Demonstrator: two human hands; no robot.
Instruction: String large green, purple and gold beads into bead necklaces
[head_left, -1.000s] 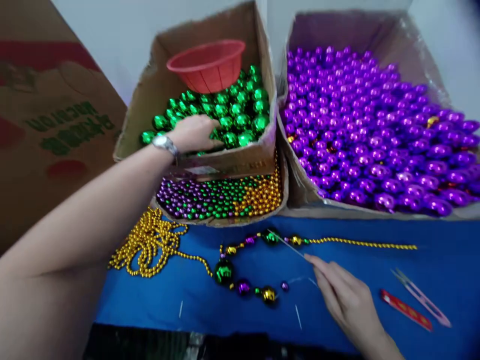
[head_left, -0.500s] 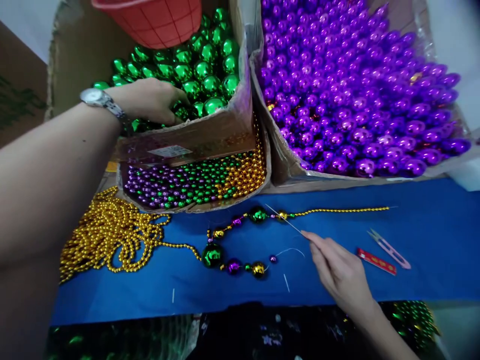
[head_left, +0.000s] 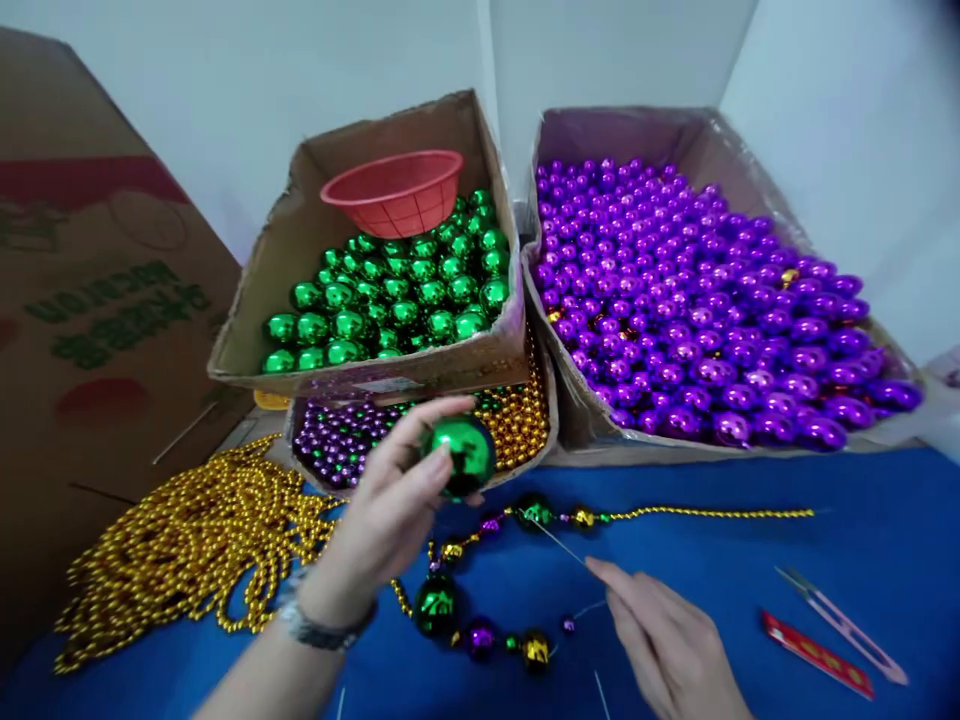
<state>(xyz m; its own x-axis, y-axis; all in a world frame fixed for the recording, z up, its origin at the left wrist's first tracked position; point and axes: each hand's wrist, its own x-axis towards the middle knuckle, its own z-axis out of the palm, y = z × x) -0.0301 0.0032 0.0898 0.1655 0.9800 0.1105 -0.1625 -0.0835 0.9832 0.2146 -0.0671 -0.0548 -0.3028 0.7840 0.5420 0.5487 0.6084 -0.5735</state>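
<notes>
A large shiny green ball bead (head_left: 463,458) is gripped in my left hand (head_left: 401,490), held in the air in front of the small-bead box. Between thumb and fingers my right hand (head_left: 660,630) pinches a long thin needle (head_left: 561,545), its tip pointing up and left towards the necklace. The necklace on the blue cloth curves in a C, with green, purple and gold beads such as the big green ball (head_left: 435,605) and a gold ball (head_left: 536,650). A small purple bead (head_left: 568,625) sits on the thread at its lower end.
Behind are cardboard boxes of green balls (head_left: 349,325) with a red basket (head_left: 397,195), purple balls (head_left: 697,340), and small mixed beads (head_left: 517,425). Gold bead strands (head_left: 202,540) pile at left. Pink thread snips (head_left: 847,625) and a red packet (head_left: 817,655) lie at right.
My left hand has come out of the green-ball box with a green ball and moved down towards the necklace. The right hand still pinches the needle. The view has tilted up.
</notes>
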